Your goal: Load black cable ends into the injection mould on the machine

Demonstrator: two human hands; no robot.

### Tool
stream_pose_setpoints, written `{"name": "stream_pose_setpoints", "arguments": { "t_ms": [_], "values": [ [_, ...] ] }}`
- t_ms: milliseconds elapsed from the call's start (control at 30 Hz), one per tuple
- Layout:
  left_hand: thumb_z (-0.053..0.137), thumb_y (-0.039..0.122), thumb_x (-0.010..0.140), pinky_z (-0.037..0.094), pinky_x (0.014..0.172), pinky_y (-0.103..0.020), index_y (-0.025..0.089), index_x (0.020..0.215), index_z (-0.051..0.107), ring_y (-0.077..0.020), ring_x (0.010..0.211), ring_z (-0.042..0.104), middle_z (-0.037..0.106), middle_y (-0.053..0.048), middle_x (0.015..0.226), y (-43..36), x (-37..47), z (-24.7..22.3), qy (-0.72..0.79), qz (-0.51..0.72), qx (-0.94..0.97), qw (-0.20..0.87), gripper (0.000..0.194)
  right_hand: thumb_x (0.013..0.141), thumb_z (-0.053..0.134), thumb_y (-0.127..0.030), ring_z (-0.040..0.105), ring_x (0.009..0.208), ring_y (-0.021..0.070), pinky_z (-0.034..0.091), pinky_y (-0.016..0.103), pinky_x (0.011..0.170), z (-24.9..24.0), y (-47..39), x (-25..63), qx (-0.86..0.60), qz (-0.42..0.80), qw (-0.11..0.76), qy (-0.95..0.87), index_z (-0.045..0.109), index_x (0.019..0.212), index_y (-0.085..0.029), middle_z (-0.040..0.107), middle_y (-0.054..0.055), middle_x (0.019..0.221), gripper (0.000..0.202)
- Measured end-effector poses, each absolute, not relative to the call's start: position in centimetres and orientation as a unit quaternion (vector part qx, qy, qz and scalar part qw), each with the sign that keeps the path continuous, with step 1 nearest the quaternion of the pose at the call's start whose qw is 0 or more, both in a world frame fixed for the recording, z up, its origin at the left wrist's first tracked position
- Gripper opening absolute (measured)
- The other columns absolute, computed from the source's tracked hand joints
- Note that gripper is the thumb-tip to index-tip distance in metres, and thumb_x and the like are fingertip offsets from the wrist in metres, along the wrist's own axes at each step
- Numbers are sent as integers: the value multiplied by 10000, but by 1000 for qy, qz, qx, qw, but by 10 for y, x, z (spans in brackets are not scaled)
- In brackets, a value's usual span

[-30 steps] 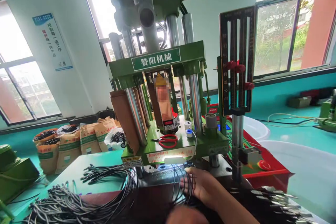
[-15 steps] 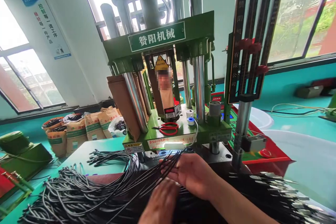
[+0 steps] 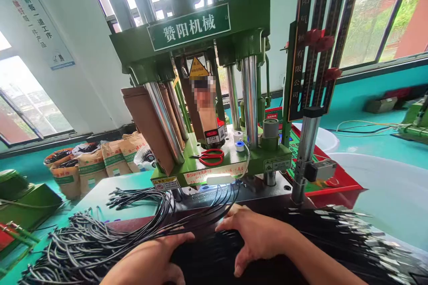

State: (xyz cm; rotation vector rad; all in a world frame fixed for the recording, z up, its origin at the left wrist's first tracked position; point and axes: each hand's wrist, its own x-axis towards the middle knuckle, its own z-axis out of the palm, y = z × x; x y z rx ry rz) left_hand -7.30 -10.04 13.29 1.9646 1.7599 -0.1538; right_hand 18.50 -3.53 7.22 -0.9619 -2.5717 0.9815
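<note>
My left hand is low in the middle of the view, its thumb and a finger apart. Its upper finger lies along several thin black cables that run from the left into the press. To the right, my right hand has its fingers spread, thumb pointing down, over a dark bundle of cables. Its fingertips are close to the ends of the cables entering the press; whether they touch is unclear. The green press stands straight ahead, with a lit gap under its plate.
Red-handled scissors and a blue-and-white tape roll lie on the press plate. A large cable pile spreads at left, metal-tipped ends at right. Beyond are a red control panel, a pale tub and filled sacks.
My hands have moved apart: the left shifted left, the right opened out and away from the cables it was at. The cables now reach the press without being held. The view has shifted.
</note>
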Motion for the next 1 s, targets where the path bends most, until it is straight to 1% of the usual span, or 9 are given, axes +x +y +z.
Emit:
{"name": "stream_pose_setpoints", "arguments": {
  "t_ms": [67, 133, 200, 333, 467, 567, 667, 800, 1000],
  "values": [
    [693, 308, 608, 447, 919, -316, 434, 1239, 515, -260, 1146, 559, 619, 62, 1228, -98, -75, 130, 639, -44, 728, 245, 668, 476, 799, -562, 455, 1080, 331, 392, 450, 906, 69, -38, 181, -328, 304, 103, -888, 551, 1265, -331, 516, 90, 1181, 859],
    [664, 317, 647, 417, 955, -317, 434, 1223, 530, -247, 1165, 545, 591, 70, 1265, -97, -77, 129, 637, -37, 729, 248, 602, 444, 800, -593, 437, 1075, 338, 389, 463, 899, 65, -41, 177, -327, 285, 101, -895, 522, 1292, -323, 494, 104, 1194, 933],
    [635, 322, 684, 403, 964, -308, 436, 1202, 545, -235, 1165, 544, 593, 81, 1260, -96, -77, 127, 635, -32, 730, 250, 538, 475, 766, -640, 432, 1079, 342, 381, 467, 901, 63, -43, 175, -336, 279, 109, -893, 514, 1305, -290, 497, 126, 1197, 936],
    [597, 375, 741, 411, 908, -265, 413, 1137, 585, -213, 1099, 573, 638, 87, 1170, -95, -76, 124, 620, -17, 744, 250, 397, 650, 658, -659, 457, 1094, 324, 354, 441, 929, 65, -46, 174, -352, 298, 135, -877, 581, 1244, -278, 567, 129, 1165, 709],
    [483, 403, 833, 420, 814, -237, 343, 1020, 617, -180, 968, 605, 659, 65, 1039, -93, -73, 122, 604, 0, 763, 229, 238, 844, 558, -486, 512, 1050, 268, 357, 369, 906, 68, -45, 172, -333, 282, 162, -885, 669, 1108, -256, 653, 85, 1076, 367],
    [443, 409, 860, 410, 836, -231, 303, 995, 615, -168, 980, 592, 652, 53, 1053, -91, -72, 119, 598, 24, 771, 217, 243, 895, 514, -362, 571, 898, 212, 373, 305, 830, 63, -43, 168, -326, 241, 174, -897, 710, 925, -221, 696, 46, 872, 244],
    [446, 434, 861, 395, 902, -246, 301, 1027, 621, -177, 1033, 577, 649, 45, 1105, -90, -73, 114, 602, 36, 769, 213, 276, 908, 484, -325, 592, 752, 177, 383, 263, 734, 57, -40, 163, -329, 217, 185, -900, 700, 802, -203, 693, 24, 739, 269],
    [450, 485, 854, 369, 978, -285, 309, 1094, 624, -205, 1118, 550, 629, 24, 1191, -91, -75, 108, 629, 39, 748, 208, 345, 929, 429, -301, 612, 820, 192, 394, 258, 732, 54, -38, 161, -339, 222, 202, -892, 698, 809, -193, 712, 49, 796, 314],
    [433, 516, 855, 378, 979, -287, 298, 1094, 629, -204, 1111, 560, 643, 21, 1177, -92, -75, 105, 634, 57, 741, 215, 378, 859, 551, -329, 615, 871, 209, 418, 260, 749, 56, -39, 163, -355, 262, 206, -873, 721, 908, -222, 716, 44, 893, 207]
  ]
}}
